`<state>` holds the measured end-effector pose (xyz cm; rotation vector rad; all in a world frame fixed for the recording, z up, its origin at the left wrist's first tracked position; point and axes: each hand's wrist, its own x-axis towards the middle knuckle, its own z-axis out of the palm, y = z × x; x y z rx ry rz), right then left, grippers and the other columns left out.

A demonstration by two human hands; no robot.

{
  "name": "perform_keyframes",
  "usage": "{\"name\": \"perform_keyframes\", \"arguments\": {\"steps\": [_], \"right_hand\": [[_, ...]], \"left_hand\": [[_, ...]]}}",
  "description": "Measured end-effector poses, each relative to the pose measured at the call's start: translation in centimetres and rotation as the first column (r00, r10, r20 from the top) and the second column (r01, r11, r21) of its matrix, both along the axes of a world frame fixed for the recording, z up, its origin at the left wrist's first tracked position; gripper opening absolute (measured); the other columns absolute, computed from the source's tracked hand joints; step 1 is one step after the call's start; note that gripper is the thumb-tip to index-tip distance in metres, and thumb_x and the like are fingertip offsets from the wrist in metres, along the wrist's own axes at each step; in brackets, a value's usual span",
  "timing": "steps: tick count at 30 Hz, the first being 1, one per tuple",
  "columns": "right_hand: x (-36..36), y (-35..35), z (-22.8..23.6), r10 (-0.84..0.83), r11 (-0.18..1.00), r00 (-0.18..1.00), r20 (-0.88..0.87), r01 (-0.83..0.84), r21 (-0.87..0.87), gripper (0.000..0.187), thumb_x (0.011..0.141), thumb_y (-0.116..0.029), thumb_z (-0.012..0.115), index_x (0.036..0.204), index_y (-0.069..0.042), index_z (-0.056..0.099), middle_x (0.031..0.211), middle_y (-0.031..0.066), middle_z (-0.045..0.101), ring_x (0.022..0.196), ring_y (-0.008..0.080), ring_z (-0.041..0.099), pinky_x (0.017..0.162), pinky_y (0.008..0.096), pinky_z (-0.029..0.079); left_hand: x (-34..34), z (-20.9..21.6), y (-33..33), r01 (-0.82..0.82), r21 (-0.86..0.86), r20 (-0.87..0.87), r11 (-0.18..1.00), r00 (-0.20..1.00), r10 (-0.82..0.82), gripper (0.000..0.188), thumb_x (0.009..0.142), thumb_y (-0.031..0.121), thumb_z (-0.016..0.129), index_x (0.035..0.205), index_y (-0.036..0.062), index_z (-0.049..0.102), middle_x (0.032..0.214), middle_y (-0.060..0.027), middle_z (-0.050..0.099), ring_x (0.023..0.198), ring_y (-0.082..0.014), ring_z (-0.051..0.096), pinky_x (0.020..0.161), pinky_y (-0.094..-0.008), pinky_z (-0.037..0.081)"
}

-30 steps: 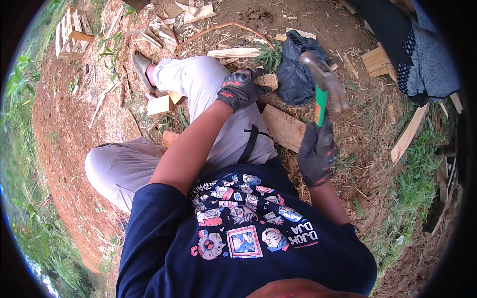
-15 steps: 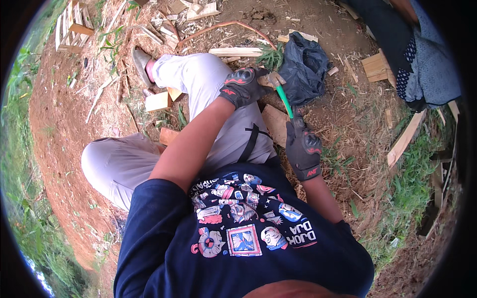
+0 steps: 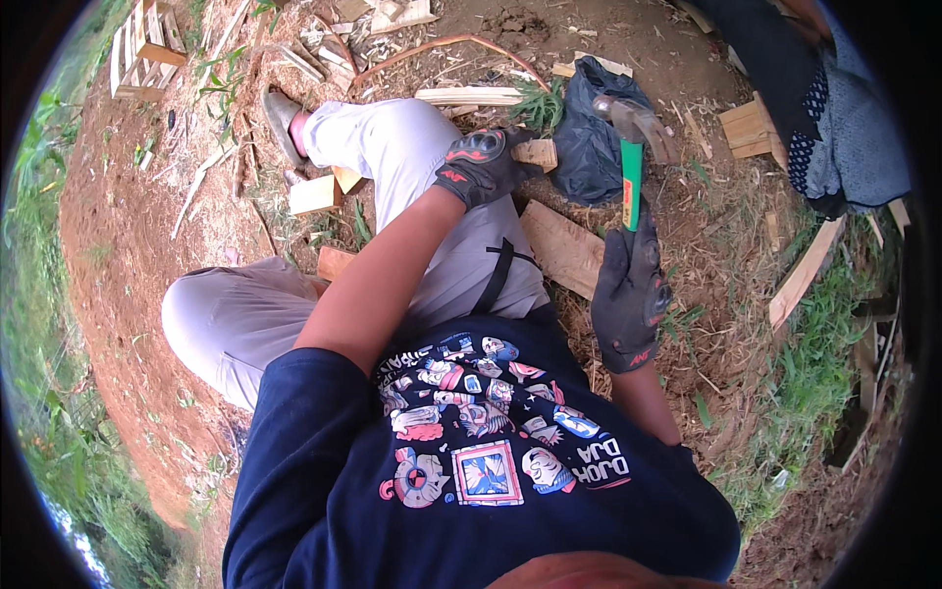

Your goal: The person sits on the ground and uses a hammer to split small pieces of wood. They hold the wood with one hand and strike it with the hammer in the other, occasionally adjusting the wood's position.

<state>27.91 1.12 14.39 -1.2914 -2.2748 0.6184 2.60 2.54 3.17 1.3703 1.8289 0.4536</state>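
Risk to the left hand (image 3: 485,165) from the hammer (image 3: 631,179)
The left hand curls around the wood piece (image 3: 538,154) beside the black bag (image 3: 587,169); the right hand (image 3: 630,299) is closed on the hammer's handle. With little wood protruding, a stray swing could strike the left hand; a loose hold could let the piece twist.
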Motion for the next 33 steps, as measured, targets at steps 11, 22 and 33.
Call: {"name": "perform_keyframes", "arguments": {"steps": [11,22,33], "right_hand": [[2.1,0.2,-6.3,0.056,0.981,0.983,0.175,-0.021,-0.195,0.041,0.111,-0.023,0.058,0.146,-0.003,0.059,0.115,0.0257,0.074,0.097,0.0431,0.074,0.083,0.0516,0.058],[2.3,0.1,-3.1,0.078,0.993,0.976,0.205,-0.058,-0.1,0.046,0.111,-0.023,0.059,0.152,-0.002,0.056,0.117,0.027,0.075,0.1,0.0437,0.075,0.084,0.05,0.059],[1.8,0.6,-2.1,0.062,0.998,0.967,0.248,-0.052,-0.048,0.047,0.109,-0.014,0.061,0.153,0.001,0.054,0.12,0.0273,0.074,0.104,0.0432,0.075,0.088,0.0485,0.06]], "left_hand": [[0.3,-3.6,-0.7,-0.01,0.176,-0.02,0.984,1.0,0.014,0.065,0.089,0.041,0.083,0.144,0.0103,0.064,0.121,-0.0196,0.077,0.115,-0.0391,0.074,0.099,-0.0486,0.058],[0.1,-4.5,-0.8,-0.023,0.201,0.011,0.979,1.0,0.021,0.063,0.087,0.04,0.085,0.139,0.0118,0.066,0.117,-0.0174,0.078,0.11,-0.0376,0.075,0.096,-0.0468,0.059],[0.2,-4.2,-0.7,-0.027,0.211,-0.052,0.977,0.998,0.038,0.06,0.087,0.04,0.084,0.137,0.0142,0.066,0.118,-0.0173,0.077,0.11,-0.0371,0.075,0.096,-0.0476,0.059]]}}
